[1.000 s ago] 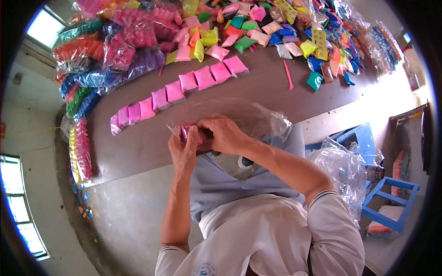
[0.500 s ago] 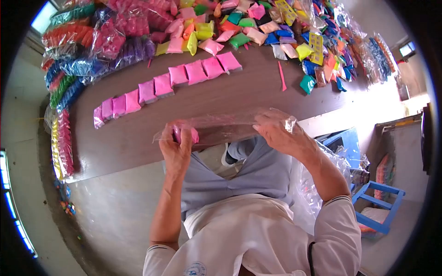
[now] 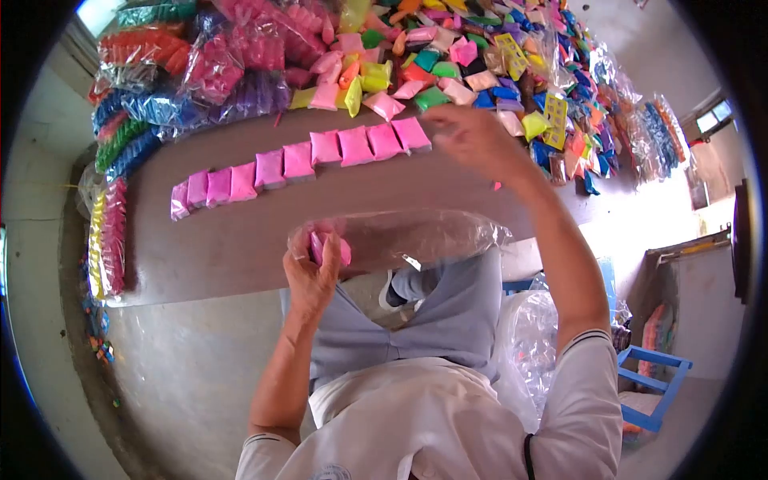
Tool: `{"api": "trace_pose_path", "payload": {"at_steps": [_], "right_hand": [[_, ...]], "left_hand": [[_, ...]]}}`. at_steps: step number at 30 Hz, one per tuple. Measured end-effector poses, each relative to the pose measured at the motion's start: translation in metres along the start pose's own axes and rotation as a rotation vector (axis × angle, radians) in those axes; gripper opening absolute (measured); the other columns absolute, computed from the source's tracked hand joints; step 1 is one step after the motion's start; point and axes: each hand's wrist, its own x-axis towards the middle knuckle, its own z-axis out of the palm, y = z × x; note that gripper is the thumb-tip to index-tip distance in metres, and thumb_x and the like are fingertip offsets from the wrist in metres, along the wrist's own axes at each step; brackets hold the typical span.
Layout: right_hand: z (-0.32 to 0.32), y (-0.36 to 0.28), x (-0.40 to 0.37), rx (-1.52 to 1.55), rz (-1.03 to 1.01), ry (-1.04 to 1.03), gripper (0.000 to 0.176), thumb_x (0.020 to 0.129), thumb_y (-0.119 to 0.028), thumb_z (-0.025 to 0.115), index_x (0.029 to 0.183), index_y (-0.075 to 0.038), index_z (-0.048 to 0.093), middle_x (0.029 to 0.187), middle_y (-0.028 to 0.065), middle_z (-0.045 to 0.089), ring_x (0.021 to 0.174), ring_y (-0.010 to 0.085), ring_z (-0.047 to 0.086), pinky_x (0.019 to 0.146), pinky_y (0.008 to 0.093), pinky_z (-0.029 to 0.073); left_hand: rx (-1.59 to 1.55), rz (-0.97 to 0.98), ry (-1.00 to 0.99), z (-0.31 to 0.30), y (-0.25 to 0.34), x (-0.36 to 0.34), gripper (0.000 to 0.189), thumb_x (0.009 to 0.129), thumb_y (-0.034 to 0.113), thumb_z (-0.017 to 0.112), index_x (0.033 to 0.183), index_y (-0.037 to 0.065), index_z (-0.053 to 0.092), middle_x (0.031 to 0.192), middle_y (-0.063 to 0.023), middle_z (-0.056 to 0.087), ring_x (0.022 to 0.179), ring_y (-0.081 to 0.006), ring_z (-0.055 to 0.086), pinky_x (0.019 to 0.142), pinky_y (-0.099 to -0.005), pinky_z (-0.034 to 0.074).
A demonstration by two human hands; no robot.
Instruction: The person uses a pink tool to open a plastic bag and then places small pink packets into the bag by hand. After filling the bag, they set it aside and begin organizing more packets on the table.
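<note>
My left hand (image 3: 314,270) is closed round one end of a long clear plastic bag (image 3: 416,234), gripping a pink packet (image 3: 342,251) at that end. The rest of the bag stretches right over the table's near edge and my lap. My right hand (image 3: 478,138) is away from the bag, over the table by the right end of a row of pink and purple packets (image 3: 354,146). Motion smears its fingers, so I cannot make out whether they hold anything.
A heap of small coloured packets (image 3: 448,70) covers the table's far side. Bagged bundles of coloured packets (image 3: 152,60) are stacked at the far left. On the right are a clear plastic sheet (image 3: 528,344) and a blue stool frame (image 3: 652,384).
My right hand has let go of the bag's right end and moved up to the far side of the table. The left hand keeps its hold on the bag and packet.
</note>
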Motion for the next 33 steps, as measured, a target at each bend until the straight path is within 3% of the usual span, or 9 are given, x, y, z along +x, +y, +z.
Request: {"api": "trace_pose_path", "payload": {"at_steps": [4, 7, 11, 13, 17, 19, 22, 29, 33], "right_hand": [[0.069, 0.057, 0.008, -0.314, -0.182, -0.036, 0.044, 0.082, -0.005, 0.06, 0.126, -0.006, 0.062, 0.127, 0.0089, 0.063, 0.113, 0.0337, 0.061, 0.094, 0.0448, 0.052], [0.079, 0.064, 0.01, -0.37, -0.137, -0.052, 0.046, 0.083, -0.004, 0.059, 0.13, -0.007, 0.058, 0.134, 0.0092, 0.057, 0.118, 0.0334, 0.056, 0.094, 0.0435, 0.051], [0.076, 0.07, 0.01, -0.425, -0.154, -0.076, 0.044, 0.083, -0.004, 0.059, 0.127, -0.006, 0.058, 0.128, 0.0114, 0.059, 0.114, 0.0339, 0.058, 0.092, 0.0442, 0.052], [0.071, 0.063, 0.014, -0.254, 0.102, 0.019, 0.039, 0.085, -0.005, 0.058, 0.124, -0.006, 0.058, 0.129, 0.0132, 0.059, 0.114, 0.0347, 0.058, 0.092, 0.0449, 0.052], [0.073, 0.038, 0.022, -0.171, -0.086, 0.129, 0.039, 0.089, -0.006, 0.057, 0.127, -0.007, 0.058, 0.13, 0.0147, 0.059, 0.115, 0.0358, 0.058, 0.094, 0.0448, 0.051], [0.085, 0.034, 0.023, -0.276, -0.225, -0.013, 0.041, 0.093, -0.009, 0.058, 0.133, -0.006, 0.054, 0.132, 0.0165, 0.058, 0.117, 0.0375, 0.056, 0.098, 0.0444, 0.05], [0.098, 0.027, 0.021, -0.35, -0.209, -0.061, 0.051, 0.09, -0.016, 0.064, 0.138, -0.006, 0.05, 0.132, 0.0185, 0.057, 0.119, 0.0378, 0.055, 0.101, 0.0443, 0.048], [0.094, 0.038, 0.027, -0.311, -0.213, -0.125, 0.062, 0.082, -0.019, 0.068, 0.139, -0.004, 0.048, 0.133, 0.0201, 0.056, 0.12, 0.0383, 0.054, 0.101, 0.0461, 0.048], [0.088, 0.044, 0.031, -0.246, -0.105, -0.048, 0.05, 0.081, -0.016, 0.065, 0.128, -0.002, 0.056, 0.111, 0.0188, 0.066, 0.098, 0.0387, 0.064, 0.089, 0.0462, 0.053]], "left_hand": [[0.049, -0.072, -0.04, -0.005, 0.01, -0.003, 0.014, 0.096, 0.011, 0.062, 0.103, -0.001, 0.067, 0.08, -0.0004, 0.061, 0.074, -0.0082, 0.055, 0.068, -0.0256, 0.047], [-0.044, -0.133, -0.046, -0.006, 0.0, -0.005, 0.014, 0.094, 0.011, 0.064, 0.102, 0.0, 0.068, 0.081, -0.0034, 0.063, 0.074, -0.0114, 0.056, 0.069, -0.0272, 0.047], [0.154, -0.031, -0.002, -0.007, -0.014, -0.005, 0.016, 0.091, 0.012, 0.066, 0.102, 0.001, 0.068, 0.084, -0.0077, 0.064, 0.075, -0.0171, 0.058, 0.071, -0.031, 0.048], [0.135, -0.031, 0.011, -0.006, -0.015, -0.005, 0.018, 0.089, 0.014, 0.068, 0.102, 0.002, 0.068, 0.087, -0.0106, 0.065, 0.079, -0.0222, 0.059, 0.074, -0.0349, 0.049], [0.165, 0.038, -0.002, -0.009, -0.017, -0.006, 0.017, 0.089, 0.016, 0.068, 0.1, 0.003, 0.068, 0.087, -0.0099, 0.065, 0.082, -0.0236, 0.06, 0.076, -0.0365, 0.048], [0.134, -0.076, 0.002, -0.007, -0.021, -0.008, 0.015, 0.089, 0.016, 0.069, 0.098, 0.004, 0.067, 0.088, -0.0102, 0.065, 0.083, -0.0257, 0.06, 0.078, -0.0367, 0.048], [0.315, 0.163, 0.029, -0.008, -0.008, -0.003, 0.015, 0.088, 0.016, 0.069, 0.097, 0.004, 0.067, 0.09, -0.0108, 0.066, 0.082, -0.0271, 0.06, 0.078, -0.0374, 0.048], [0.193, 0.007, 0.029, -0.005, -0.018, -0.008, 0.012, 0.088, 0.017, 0.068, 0.09, 0.005, 0.067, 0.09, -0.0111, 0.067, 0.081, -0.0287, 0.061, 0.079, -0.0391, 0.048], [0.13, -0.011, -0.006, -0.007, -0.015, -0.006, 0.01, 0.089, 0.015, 0.067, 0.087, 0.005, 0.067, 0.086, -0.0105, 0.067, 0.079, -0.0286, 0.06, 0.078, -0.0376, 0.047]]}}
